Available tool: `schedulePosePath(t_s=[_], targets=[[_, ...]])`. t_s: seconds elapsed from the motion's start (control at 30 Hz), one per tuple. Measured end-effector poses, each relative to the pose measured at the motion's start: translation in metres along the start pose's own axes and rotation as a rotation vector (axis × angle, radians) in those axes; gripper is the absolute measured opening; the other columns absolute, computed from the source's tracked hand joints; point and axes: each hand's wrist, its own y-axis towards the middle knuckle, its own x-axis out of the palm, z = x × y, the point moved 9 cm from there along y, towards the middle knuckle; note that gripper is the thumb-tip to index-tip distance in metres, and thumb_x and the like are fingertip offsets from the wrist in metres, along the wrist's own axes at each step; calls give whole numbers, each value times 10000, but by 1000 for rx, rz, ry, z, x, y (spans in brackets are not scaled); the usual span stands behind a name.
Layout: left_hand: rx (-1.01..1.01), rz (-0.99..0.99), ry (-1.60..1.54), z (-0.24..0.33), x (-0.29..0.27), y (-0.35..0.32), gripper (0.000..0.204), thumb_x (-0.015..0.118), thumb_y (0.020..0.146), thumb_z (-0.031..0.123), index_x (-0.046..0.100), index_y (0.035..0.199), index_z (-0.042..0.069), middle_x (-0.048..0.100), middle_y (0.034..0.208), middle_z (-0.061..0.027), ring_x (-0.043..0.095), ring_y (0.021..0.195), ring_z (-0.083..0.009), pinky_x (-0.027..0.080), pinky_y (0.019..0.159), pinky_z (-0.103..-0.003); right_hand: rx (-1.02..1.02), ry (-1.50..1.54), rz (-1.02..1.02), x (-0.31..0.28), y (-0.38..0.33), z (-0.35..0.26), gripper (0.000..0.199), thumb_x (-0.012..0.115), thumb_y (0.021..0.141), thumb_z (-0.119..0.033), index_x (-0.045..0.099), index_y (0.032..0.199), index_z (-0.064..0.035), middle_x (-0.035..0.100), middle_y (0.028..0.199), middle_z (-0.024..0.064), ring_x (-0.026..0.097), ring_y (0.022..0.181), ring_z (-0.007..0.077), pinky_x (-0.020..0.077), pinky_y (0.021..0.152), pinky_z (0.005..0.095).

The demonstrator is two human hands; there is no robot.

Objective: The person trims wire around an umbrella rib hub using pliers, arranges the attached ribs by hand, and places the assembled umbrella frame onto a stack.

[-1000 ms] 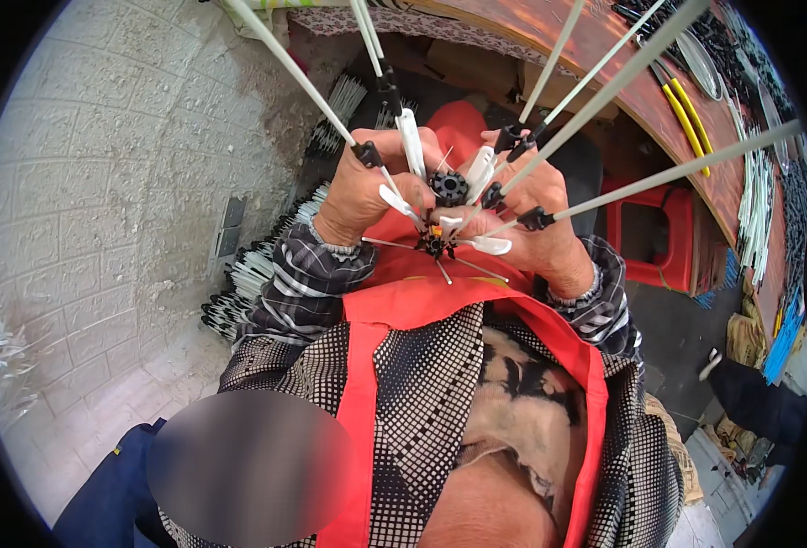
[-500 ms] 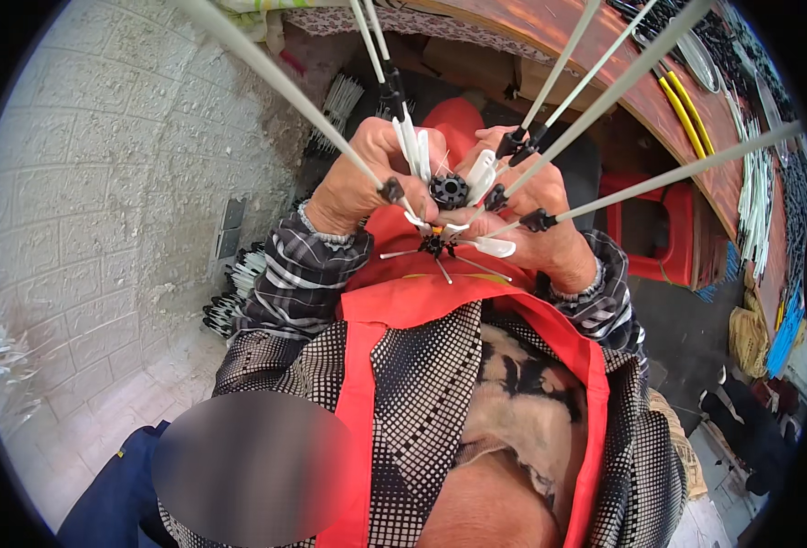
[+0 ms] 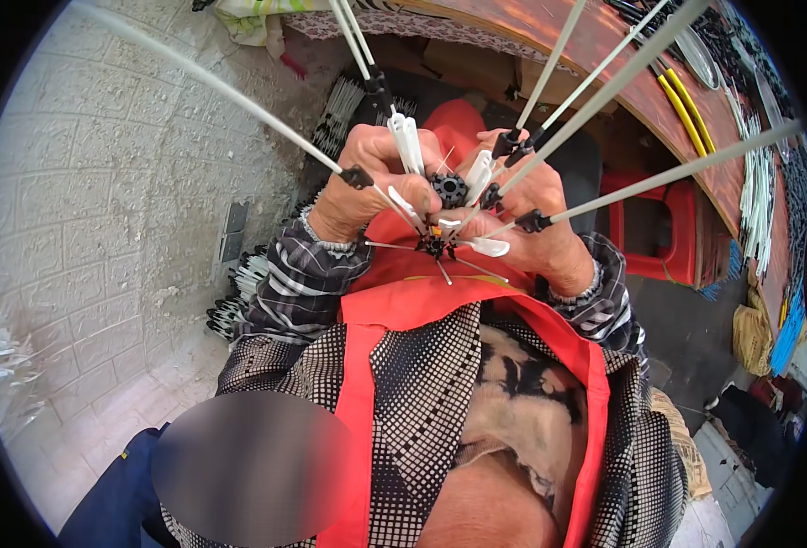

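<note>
Over my lap, what looks like an umbrella frame is held between my two hands, its long pale ribs fanning upward. A black notched hub (image 3: 448, 189) sits between my thumbs. My left hand (image 3: 353, 187) is closed at the left of this hub, its thumb beside white plastic arms (image 3: 405, 142). On the other side my right hand (image 3: 527, 205) is closed around the frame, with a white arm (image 3: 479, 169) standing up by its fingers. Black joints (image 3: 532, 220) link arms and ribs. Below the thumbs is a small black-and-orange centre (image 3: 436, 241) with thin spokes; my fingers partly hide the grip.
A wooden table (image 3: 549, 27) curves along the top right, bearing yellow tubes (image 3: 686, 114) and bundles of white rods (image 3: 758, 215). Beneath it stands a red stool (image 3: 686, 233). At the left is a pale brick wall (image 3: 93, 164), with more rod bundles (image 3: 248, 283) at its foot.
The left-hand rib has swung outward to the left, its black joint moving away from my left thumb. The upper-left ribs have shifted slightly left. My right hand stays nearly still.
</note>
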Motion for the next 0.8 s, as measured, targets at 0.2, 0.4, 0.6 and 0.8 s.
schedulePosePath(t_s=[0.2,0.4,0.6,0.8], targets=[[-44,51,29,5,5,-1,261,805,706,85,640,857,-50,623,779,-50,621,668,-123,505,605,-239,58,-40,-33,-2,-5,6,219,828,686,-193,708,798,-48,654,782,87,636,816,277,482,881,471],[-71,-24,-66,6,12,3,246,785,722,79,638,875,-45,625,809,-37,621,715,-110,506,648,-249,7,23,-26,-3,-8,8,245,838,696,-145,672,830,-24,657,758,100,644,774,265,491,879,473],[-211,1,-45,4,4,-5,236,764,748,93,650,910,-36,632,860,-38,618,774,-108,499,697,-248,-4,37,-13,-2,-10,7,385,863,659,-81,633,955,3,661,765,112,647,737,230,490,889,476],[-125,15,-2,6,1,-5,230,758,776,128,659,926,-16,632,887,-43,609,796,-112,490,715,-244,25,30,-12,-2,-9,7,387,876,640,-83,638,929,16,663,768,112,647,726,214,479,914,473]])
